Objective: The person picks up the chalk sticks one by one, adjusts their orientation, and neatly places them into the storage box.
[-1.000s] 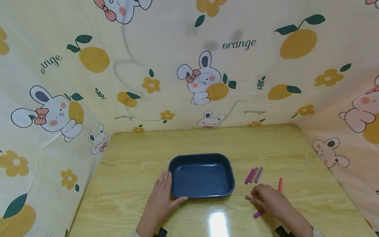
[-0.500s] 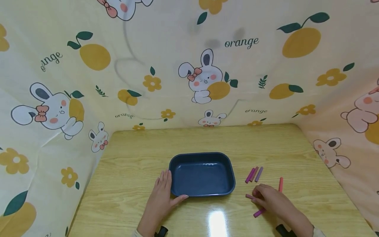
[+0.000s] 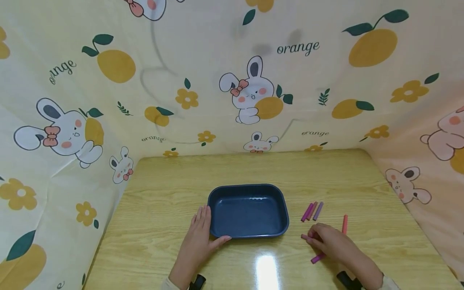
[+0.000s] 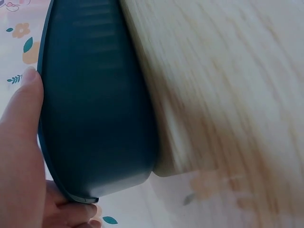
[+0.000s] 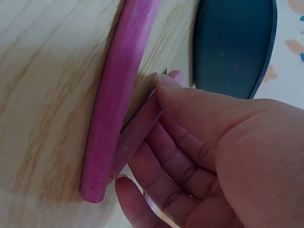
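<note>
A dark blue rectangular tray (image 3: 250, 217) sits mid-table. My left hand (image 3: 195, 241) rests against its left end, fingers straight along the side and thumb lying along the front rim. To the right of the tray, my right hand (image 3: 335, 243) pinches a mauve crayon-like stick (image 5: 137, 135) between thumb and fingers, low over the table. One end of a magenta stick (image 3: 318, 258) shows beneath that hand; it lies close beside the held stick in the right wrist view. Past the knuckles lies a coral stick (image 3: 344, 224), partly hidden by the hand.
Beyond the right hand, a magenta stick (image 3: 307, 212), a reddish stick (image 3: 312, 210) and a purple stick (image 3: 318, 211) lie close together on the wooden table (image 3: 163, 181). A printed rabbit-and-orange cloth (image 3: 203, 52) closes off the back and both sides.
The head view has tilted a little, so the whole scene sits slightly higher. Both hands keep nearly the same places, and the right hand still pinches the mauve stick.
</note>
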Demonstrator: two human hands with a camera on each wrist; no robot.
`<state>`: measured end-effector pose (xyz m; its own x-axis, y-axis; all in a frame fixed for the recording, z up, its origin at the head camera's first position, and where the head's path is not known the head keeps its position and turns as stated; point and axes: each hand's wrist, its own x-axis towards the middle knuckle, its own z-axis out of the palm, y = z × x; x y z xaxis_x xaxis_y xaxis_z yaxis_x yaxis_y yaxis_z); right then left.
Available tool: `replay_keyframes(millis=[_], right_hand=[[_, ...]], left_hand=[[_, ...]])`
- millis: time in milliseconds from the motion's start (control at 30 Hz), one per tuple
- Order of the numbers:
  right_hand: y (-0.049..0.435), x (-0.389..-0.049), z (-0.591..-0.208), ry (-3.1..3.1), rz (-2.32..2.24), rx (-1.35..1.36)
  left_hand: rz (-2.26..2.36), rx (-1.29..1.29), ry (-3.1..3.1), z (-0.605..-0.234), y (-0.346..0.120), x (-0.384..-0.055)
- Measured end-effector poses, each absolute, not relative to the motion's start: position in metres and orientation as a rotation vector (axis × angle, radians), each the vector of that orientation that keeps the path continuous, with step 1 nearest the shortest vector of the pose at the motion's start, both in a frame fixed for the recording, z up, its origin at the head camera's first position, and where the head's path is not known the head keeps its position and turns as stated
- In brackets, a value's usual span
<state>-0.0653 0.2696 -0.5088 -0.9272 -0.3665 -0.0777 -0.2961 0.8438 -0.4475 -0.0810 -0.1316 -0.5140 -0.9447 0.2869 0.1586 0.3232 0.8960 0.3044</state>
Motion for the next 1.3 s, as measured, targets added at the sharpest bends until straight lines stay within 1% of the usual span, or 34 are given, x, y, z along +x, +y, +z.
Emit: replay_keyframes(millis=[533, 800, 1200, 1300], right_hand=[[0.269, -0.066, -0.507, 2.843, -0.721, -0.497], [0.271, -0.068, -0.505, 2.754, -0.96, -0.535], [0.274, -0.071, -0.494, 2.481, -1.442, -0.301], [0.274, -0.073, -0.49, 2.371, -1.566, -0.196]], left_hand=[[-0.526, -0.464, -2.962, -0.513, -0.131, -0.081], [-0.564, -0.442, -2.98, -0.513, -0.132, -0.081], [-0.561, -0.458, -2.958, -0.515, -0.132, -0.081], [-0.566, -0.457, -2.952, -0.514, -0.132, -0.081]])
